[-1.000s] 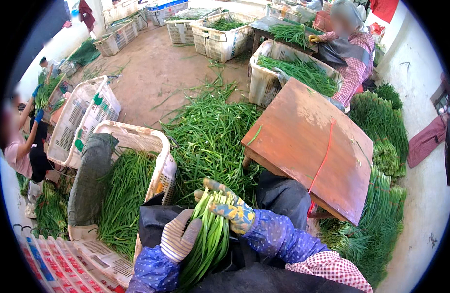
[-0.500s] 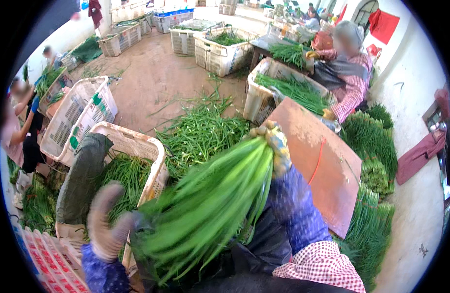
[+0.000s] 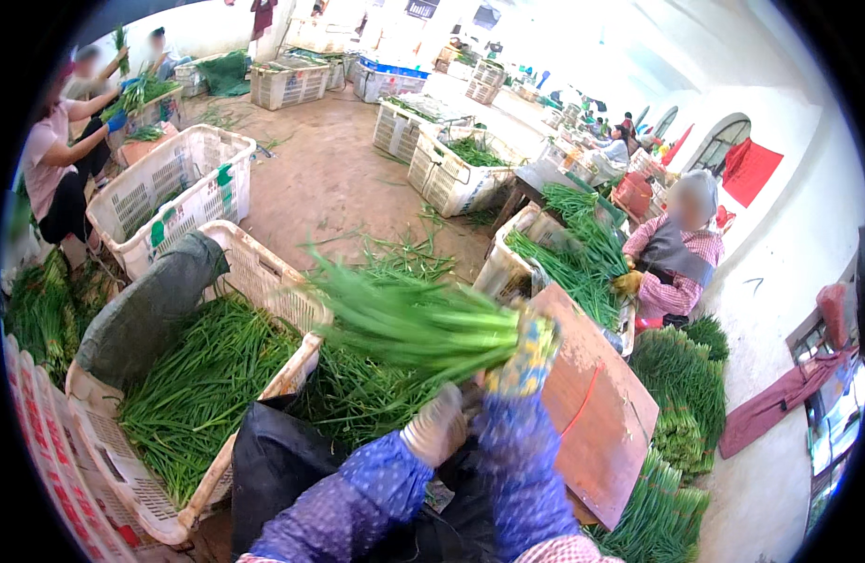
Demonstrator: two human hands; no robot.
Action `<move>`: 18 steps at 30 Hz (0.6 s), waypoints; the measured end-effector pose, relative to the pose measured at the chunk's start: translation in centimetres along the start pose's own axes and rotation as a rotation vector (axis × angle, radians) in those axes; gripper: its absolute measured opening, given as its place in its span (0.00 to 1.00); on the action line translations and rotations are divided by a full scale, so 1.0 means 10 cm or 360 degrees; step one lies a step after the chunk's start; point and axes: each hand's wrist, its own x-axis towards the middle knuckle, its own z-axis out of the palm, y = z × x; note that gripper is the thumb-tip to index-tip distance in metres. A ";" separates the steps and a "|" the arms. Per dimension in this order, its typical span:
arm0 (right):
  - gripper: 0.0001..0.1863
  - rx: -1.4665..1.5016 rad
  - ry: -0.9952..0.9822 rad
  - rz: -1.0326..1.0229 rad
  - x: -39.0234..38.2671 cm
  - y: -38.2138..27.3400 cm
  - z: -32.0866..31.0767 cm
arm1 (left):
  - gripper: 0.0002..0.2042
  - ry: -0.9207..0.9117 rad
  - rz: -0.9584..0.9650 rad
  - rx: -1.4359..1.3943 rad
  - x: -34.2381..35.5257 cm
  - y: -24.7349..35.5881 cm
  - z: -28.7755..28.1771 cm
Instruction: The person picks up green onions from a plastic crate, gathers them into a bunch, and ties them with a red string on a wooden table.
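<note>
A bunch of green chives [image 3: 423, 324] is in the grip of my right hand [image 3: 528, 355], which wears a yellow and blue patterned glove. The fingers wrap round the pale stem ends, and the leaves, blurred by motion, stretch out to the left. Just below the stems is my left hand [image 3: 437, 427], in a whitish glove, close to my right wrist; its fingers are partly hidden and smeared. Loose chives [image 3: 343, 399] lie in a heap beneath the bunch. To the left, a white plastic crate [image 3: 264, 267] holds more chives [image 3: 203, 394], with a dark cloth [image 3: 151, 305] over its far-left side.
A tilted brown board [image 3: 597, 403] stands at my right, with bundled chives [image 3: 672, 394] stacked beyond it. Ahead right, a co-worker [image 3: 676, 244] handles chives at a crate. Another white crate [image 3: 174, 192] and seated people [image 3: 62, 150] are at the left. Several crates line the floor further back.
The bunch has swung from hanging down-left to lying nearly level, pointing left. My left hand has moved right, from beside the crate to below the stems. The view has shifted too.
</note>
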 end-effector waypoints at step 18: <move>0.53 0.0585 -0.1387 0.0198 -0.37 -0.07 -0.94 | 0.21 0.0377 0.0376 -0.0127 0.13 -0.13 -0.08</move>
